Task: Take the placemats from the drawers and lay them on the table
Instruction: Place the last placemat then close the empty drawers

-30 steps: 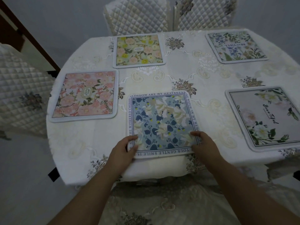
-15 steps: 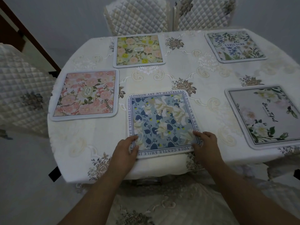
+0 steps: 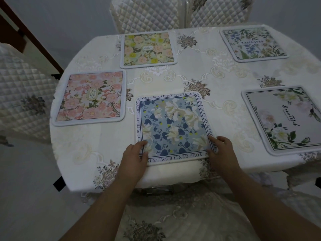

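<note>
Both hands, left (image 3: 134,156) and right (image 3: 221,150), press relaxed, slightly curled fingers on the blue mat's (image 3: 173,126) near corners, flat on the table (image 3: 104,141).

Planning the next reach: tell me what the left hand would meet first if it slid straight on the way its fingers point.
The left hand already rests on the blue placemat, fingers pointing across it. Beyond its far edge, probably bare tablecloth; the yellow placemat lies farther on.
</note>
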Demonstrator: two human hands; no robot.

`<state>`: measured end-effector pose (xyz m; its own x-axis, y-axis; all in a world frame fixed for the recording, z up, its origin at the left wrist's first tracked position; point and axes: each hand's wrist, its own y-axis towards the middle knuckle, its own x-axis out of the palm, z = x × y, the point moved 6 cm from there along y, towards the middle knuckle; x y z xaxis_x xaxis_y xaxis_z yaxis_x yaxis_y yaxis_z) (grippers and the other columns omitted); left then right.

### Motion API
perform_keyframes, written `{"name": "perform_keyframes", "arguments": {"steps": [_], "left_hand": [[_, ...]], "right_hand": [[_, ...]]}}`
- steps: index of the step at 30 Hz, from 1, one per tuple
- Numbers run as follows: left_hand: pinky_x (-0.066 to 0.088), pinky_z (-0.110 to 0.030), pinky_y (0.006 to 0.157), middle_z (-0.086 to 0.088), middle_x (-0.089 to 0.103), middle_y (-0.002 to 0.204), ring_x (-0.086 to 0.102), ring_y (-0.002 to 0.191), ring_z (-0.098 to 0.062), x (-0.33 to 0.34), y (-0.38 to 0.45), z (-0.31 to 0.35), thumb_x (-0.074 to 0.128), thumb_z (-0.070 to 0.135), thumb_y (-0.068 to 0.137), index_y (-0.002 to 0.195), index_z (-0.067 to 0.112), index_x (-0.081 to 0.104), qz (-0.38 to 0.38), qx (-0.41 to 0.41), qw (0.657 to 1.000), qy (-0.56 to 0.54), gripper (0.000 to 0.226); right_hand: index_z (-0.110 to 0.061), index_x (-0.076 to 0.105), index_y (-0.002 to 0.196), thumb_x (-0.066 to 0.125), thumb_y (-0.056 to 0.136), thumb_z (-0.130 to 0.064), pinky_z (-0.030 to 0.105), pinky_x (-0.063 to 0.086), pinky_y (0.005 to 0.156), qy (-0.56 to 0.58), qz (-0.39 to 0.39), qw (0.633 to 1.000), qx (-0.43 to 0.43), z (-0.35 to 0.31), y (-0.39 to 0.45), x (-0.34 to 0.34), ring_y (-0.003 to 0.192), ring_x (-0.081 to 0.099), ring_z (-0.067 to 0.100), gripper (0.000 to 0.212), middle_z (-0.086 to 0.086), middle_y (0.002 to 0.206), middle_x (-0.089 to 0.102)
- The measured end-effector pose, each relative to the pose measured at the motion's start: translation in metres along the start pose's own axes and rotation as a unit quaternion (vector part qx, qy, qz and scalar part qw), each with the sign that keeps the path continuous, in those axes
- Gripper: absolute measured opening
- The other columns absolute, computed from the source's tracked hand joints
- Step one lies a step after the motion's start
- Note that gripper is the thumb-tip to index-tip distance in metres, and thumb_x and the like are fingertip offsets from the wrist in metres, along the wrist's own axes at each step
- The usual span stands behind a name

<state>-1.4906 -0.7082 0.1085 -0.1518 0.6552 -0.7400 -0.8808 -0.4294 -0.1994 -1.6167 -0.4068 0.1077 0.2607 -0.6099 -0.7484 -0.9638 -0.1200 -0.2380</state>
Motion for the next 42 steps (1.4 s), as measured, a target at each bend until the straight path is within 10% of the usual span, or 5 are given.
{"name": "perform_keyframes", "arguments": {"steps": [5,9,16,20,42], "left_hand": [[0.047,-0.039,0.100,-0.002,0.044,0.118,0.046,0.112,-0.020,-0.001,-0.002,-0.005,0.069,0.028,0.094,0.141,0.036,0.056,0.048,-0.023,0.998,0.023,0.050],[0.035,-0.054,0.114,-0.004,0.022,0.164,0.018,0.151,-0.031,0.010,-0.004,0.014,0.055,0.023,0.099,0.155,0.039,0.031,0.051,0.042,0.977,0.202,0.063],[-0.001,-0.042,0.128,0.003,-0.013,0.170,-0.021,0.155,-0.019,0.072,0.009,0.064,0.016,0.044,0.107,0.164,0.027,-0.002,-0.079,0.158,0.962,0.210,0.062],[-0.004,-0.044,0.126,0.003,-0.008,0.171,-0.016,0.156,-0.019,0.078,0.009,0.044,0.006,0.051,0.106,0.164,0.024,0.001,-0.047,0.171,0.942,0.285,0.065],[-0.007,-0.040,0.126,0.006,-0.022,0.168,-0.027,0.152,-0.014,0.039,0.014,0.003,-0.001,0.068,0.098,0.160,0.031,-0.017,-0.046,0.116,0.952,0.281,0.074]], "right_hand": [[-0.021,0.056,0.140,0.068,0.091,-0.020,0.044,0.043,0.103,-0.047,0.014,0.999,0.006,-0.003,0.000,-0.003,0.130,0.042,0.033,0.050,0.008,0.145,0.041],[-0.019,0.057,0.137,0.061,0.093,-0.028,0.051,0.035,0.113,-0.170,0.068,0.975,-0.123,-0.033,-0.012,0.007,0.138,0.037,0.033,0.044,0.010,0.153,0.040],[-0.022,0.003,0.160,0.025,0.104,-0.039,0.037,-0.002,0.125,-0.156,-0.122,0.955,-0.221,-0.075,-0.024,0.085,0.151,-0.018,0.014,0.061,-0.004,0.166,-0.008],[-0.025,-0.010,0.158,-0.002,0.095,-0.054,0.034,-0.012,0.122,-0.228,-0.115,0.941,-0.222,-0.058,-0.024,0.094,0.147,-0.030,0.009,0.070,-0.007,0.163,-0.024],[-0.025,-0.020,0.156,0.006,0.089,-0.079,0.036,-0.003,0.124,-0.220,-0.074,0.961,-0.148,-0.001,-0.004,0.042,0.148,-0.025,0.006,0.090,-0.008,0.163,-0.025]]}}
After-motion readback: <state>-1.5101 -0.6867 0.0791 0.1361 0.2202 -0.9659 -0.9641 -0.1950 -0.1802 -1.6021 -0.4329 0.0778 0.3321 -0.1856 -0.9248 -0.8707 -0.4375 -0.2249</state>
